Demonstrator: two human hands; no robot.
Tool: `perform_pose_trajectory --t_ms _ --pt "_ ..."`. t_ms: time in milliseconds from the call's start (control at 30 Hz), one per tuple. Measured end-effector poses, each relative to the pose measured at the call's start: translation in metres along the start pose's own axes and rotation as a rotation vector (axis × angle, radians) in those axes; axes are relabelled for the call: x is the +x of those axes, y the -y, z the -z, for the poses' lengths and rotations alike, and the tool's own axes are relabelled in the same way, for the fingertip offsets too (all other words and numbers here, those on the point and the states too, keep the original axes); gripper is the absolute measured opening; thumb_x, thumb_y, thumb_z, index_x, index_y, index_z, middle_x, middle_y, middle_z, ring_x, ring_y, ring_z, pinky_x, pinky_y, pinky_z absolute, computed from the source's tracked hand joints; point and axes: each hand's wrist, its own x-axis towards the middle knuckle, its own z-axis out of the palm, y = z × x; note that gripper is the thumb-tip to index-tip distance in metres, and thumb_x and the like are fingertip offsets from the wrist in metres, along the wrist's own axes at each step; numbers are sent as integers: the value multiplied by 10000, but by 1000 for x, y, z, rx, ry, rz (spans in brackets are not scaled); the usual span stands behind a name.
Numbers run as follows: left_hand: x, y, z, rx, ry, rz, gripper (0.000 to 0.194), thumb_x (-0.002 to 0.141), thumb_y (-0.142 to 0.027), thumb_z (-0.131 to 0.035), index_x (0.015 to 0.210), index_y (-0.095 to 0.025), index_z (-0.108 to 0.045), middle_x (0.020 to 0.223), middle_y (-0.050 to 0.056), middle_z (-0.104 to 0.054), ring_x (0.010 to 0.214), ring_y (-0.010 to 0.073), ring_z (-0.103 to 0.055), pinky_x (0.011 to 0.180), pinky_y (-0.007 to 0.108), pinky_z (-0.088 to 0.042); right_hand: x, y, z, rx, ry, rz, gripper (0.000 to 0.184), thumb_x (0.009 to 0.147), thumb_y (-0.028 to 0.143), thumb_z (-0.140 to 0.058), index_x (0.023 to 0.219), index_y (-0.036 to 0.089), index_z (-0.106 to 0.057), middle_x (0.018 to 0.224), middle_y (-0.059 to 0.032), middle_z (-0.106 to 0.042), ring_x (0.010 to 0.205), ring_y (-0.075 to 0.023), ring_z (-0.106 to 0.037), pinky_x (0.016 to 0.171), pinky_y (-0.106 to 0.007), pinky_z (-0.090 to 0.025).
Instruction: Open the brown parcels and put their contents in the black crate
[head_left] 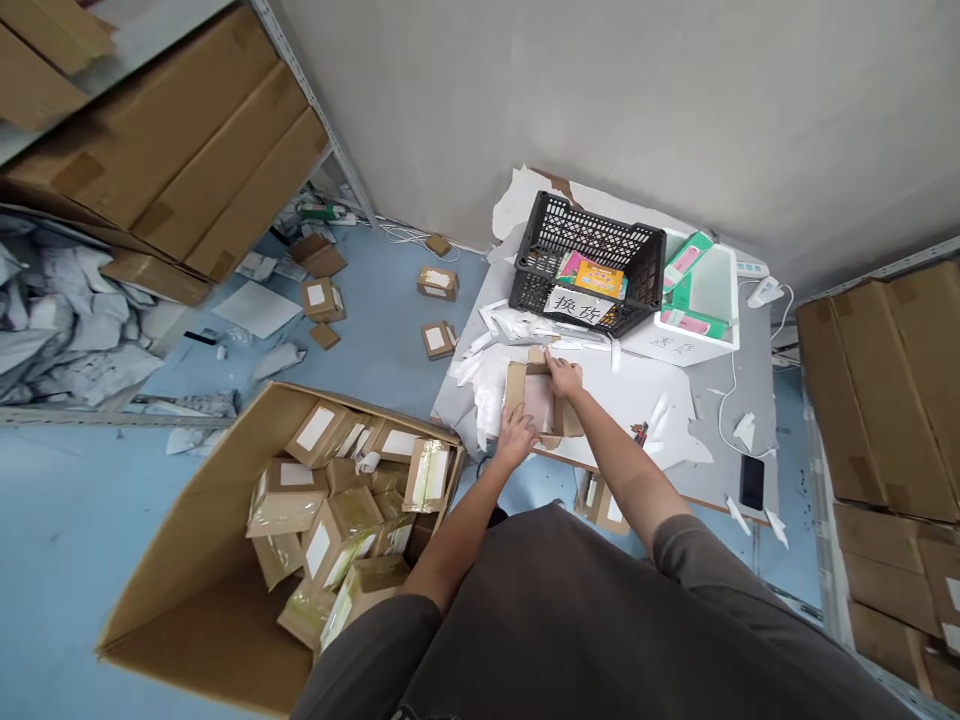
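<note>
2 bare forearms [619, 455] angled inward, left hand [516, 438] nearer, right hand [564, 378] farther forward

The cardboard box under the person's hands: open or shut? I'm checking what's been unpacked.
The box is open: flaps spread outward, pale pink inside showing.

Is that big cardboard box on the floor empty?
No, the big cardboard box is filled with many small brown parcels with white labels.
</note>
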Motion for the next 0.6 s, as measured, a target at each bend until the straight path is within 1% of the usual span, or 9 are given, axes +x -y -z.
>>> perform_pose_trajectory --t_ms 67,133,200,233,300,367,433,500,600 --pt "0 10 7 1 -3 -1 13 864 -253 -811 874 -250 -818 1243 95 -742 1532 377 -436 1324 691 -101 -2 4 -1 63 -93 16 877 822 64 -534 1678 180 -381 1613 -171 -527 1553 -369 -361 1226 -608 -322" --pt "1 18 16 -2 -6 -9 19 861 -242 -808 870 -252 -820 1245 89 -741 1533 372 -432 1325 678 -118 -15 13 -4 183 -286 56 771 869 99 -503 1634 180 -453 1642 -164 -491 1571 -349 -337 1245 -599 -315" --pt "1 22 24 -1 -7 -15 28 852 -229 -810 855 -255 -822 1251 86 -737 1532 373 -425 1322 681 -120 -35 27 -14 331 -462 66 637 924 147 -466 1554 178 -552 1599 -163 -539 1518 -319 -426 1257 -557 -333" --pt "1 23 27 3 -8 -14 35 848 -222 -810 847 -255 -822 1251 85 -736 1528 374 -427 1320 684 -120 -45 35 -20 406 -491 39 576 941 169 -456 1497 176 -606 1536 -161 -599 1456 -304 -504 1243 -522 -370" --pt "1 21 32 14 -12 -3 48 839 -211 -810 831 -257 -821 1242 84 -733 1505 376 -445 1316 685 -130 -61 52 -36 527 -396 -77 483 950 194 -469 1379 174 -690 1380 -145 -708 1297 -273 -641 1177 -437 -458" --pt "-1 18 34 26 -10 12 47 838 -215 -806 821 -256 -821 1213 89 -731 1455 372 -486 1311 674 -154 -67 67 -51 594 -193 -294 434 905 182 -543 1294 182 -734 1294 -123 -755 1234 -261 -689 1126 -375 -495" --pt "-5 14 35 41 0 22 32 842 -232 -804 826 -253 -822 1181 99 -728 1407 367 -513 1306 662 -172 -63 77 -62 611 -44 -482 371 860 172 -607 1197 153 -759 1204 -144 -781 1181 -282 -718 1062 -355 -528" --pt "-8 10 34 55 15 29 18 841 -248 -809 827 -248 -821 1171 109 -722 1388 361 -513 1304 650 -179 -54 81 -68 612 22 -584 290 839 178 -644 1098 118 -760 1110 -180 -790 1107 -312 -743 973 -359 -562" --pt "-11 7 32 41 34 44 13 831 -247 -818 820 -253 -816 1179 103 -712 1385 343 -497 1297 633 -194 -43 79 -73 626 61 -657 232 837 224 -687 1033 110 -732 1037 -193 -784 1038 -325 -755 864 -356 -583"
